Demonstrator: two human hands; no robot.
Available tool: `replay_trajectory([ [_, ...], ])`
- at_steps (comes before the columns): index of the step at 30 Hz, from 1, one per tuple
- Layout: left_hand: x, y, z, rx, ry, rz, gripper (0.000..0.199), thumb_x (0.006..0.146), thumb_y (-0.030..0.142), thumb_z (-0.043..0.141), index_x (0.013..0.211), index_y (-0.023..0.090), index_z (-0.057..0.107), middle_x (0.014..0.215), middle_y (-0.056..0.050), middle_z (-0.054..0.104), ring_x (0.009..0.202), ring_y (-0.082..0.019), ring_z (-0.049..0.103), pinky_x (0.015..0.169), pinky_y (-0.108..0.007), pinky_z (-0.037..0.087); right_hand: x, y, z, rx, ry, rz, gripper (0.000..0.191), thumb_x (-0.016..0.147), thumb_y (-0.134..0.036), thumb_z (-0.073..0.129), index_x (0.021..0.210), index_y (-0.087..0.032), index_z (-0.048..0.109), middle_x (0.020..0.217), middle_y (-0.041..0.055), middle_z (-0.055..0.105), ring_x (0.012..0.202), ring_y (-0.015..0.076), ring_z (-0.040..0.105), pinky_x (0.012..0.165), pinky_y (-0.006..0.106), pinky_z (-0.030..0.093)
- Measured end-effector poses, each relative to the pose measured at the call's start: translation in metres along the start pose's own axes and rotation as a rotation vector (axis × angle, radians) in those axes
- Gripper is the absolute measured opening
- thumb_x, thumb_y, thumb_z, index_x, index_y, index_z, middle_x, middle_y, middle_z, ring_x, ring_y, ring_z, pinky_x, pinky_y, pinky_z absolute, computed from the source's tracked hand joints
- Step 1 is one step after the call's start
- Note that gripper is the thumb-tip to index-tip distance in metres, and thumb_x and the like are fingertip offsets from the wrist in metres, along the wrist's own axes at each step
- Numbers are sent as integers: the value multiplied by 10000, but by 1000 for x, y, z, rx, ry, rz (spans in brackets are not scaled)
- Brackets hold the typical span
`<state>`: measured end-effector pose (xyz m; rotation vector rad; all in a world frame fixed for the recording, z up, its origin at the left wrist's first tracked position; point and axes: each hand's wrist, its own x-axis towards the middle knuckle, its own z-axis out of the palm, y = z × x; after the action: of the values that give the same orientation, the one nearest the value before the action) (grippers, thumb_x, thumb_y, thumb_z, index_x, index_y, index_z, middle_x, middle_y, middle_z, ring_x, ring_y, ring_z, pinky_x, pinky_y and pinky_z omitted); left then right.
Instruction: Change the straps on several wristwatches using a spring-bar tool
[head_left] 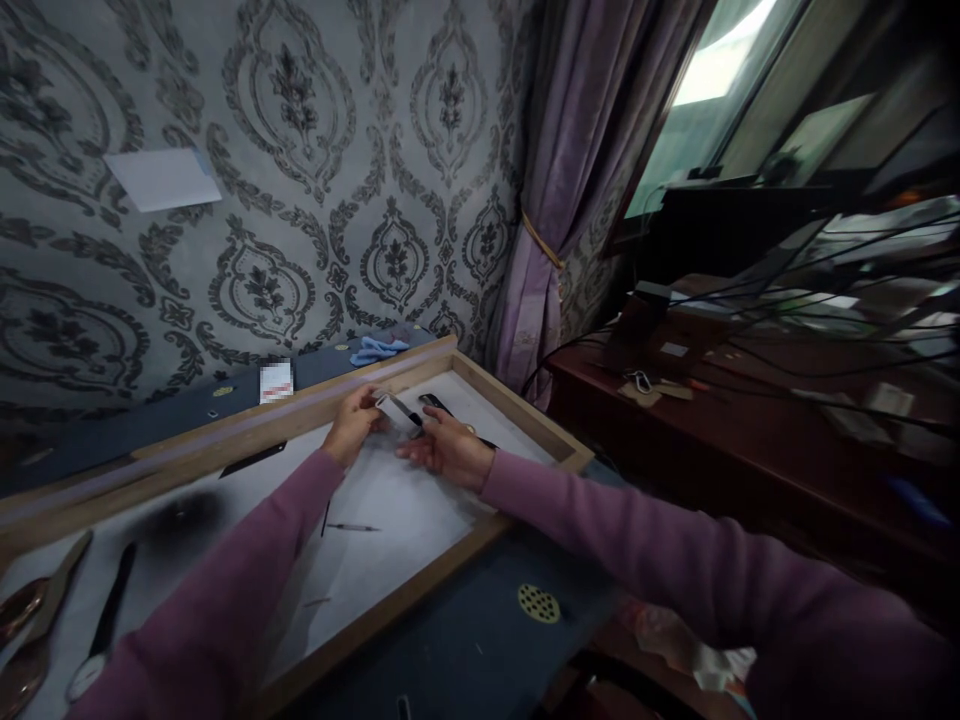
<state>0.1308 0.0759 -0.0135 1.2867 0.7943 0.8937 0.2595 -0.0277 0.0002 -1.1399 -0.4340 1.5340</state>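
Between my hands, over the far right part of a wood-framed tray (555, 437), is a small pale object with a dark strip (401, 412); its exact kind is hard to make out. My left hand (354, 424) pinches its left end. My right hand (454, 450) has thumb and finger closed on its dark right end, the lower fingers loosely bent. Behind my right hand lies a black item (433, 402), partly hidden. A thin tool (354, 527) lies on the white sheet below my hands.
A watch (88, 675) and copper-coloured items (30, 660) lie at the tray's left. A black strip (253, 459) rests near its back edge. Behind the tray are a blue cloth (379, 348) and a small box (276, 382). A dark red desk (750, 430) with cables stands right.
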Motion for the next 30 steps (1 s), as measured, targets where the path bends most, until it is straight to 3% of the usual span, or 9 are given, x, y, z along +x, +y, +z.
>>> replay_trajectory([
  [5, -6, -2, -7, 49, -18, 22, 319, 599, 144, 667, 917, 176, 655, 895, -55, 626, 880, -191, 599, 600, -218, 490, -8, 0, -5, -82, -29, -18, 435, 962, -86, 362, 1361, -204, 236, 670, 21, 653, 526, 159, 693, 422, 170, 483],
  [10, -8, -5, -11, 81, -31, 22, 335, 602, 158, 660, 936, 177, 647, 925, -69, 622, 898, -201, 588, 607, -231, 487, -9, 1, -7, -139, -39, -37, 421, 928, -46, 357, 1319, -187, 290, 658, 14, 649, 520, 142, 688, 422, 152, 467],
  [17, -1, -4, 4, 132, -37, 29, 299, 611, 121, 652, 907, 163, 648, 931, -81, 641, 881, -208, 589, 587, -223, 458, -9, 3, -9, -227, -17, -139, 466, 924, -78, 348, 1370, -155, 236, 609, 7, 637, 521, 139, 669, 423, 155, 439],
  [22, 2, -2, 12, 168, 8, 38, 239, 646, 169, 672, 882, 164, 641, 931, -70, 639, 858, -194, 580, 601, -221, 438, -7, 3, -15, -335, -1, -281, 379, 873, -176, 467, 1241, -181, 376, 651, -20, 612, 502, 126, 629, 416, 173, 408],
  [27, -3, -4, 17, 169, 32, 25, 263, 724, 412, 646, 807, 165, 616, 811, -40, 628, 808, -184, 577, 541, -200, 369, 11, -29, -25, -493, 101, -558, 319, 795, -176, 542, 1112, -187, 504, 692, -50, 530, 517, 86, 495, 446, 176, 358],
  [30, -7, -6, 24, 153, 18, 26, 320, 726, 471, 641, 802, 161, 618, 756, -21, 621, 735, -161, 563, 530, -200, 338, 27, -55, -27, -589, 57, -669, 368, 750, -92, 544, 1102, -195, 572, 871, -10, 564, 634, 82, 487, 554, 186, 405],
])
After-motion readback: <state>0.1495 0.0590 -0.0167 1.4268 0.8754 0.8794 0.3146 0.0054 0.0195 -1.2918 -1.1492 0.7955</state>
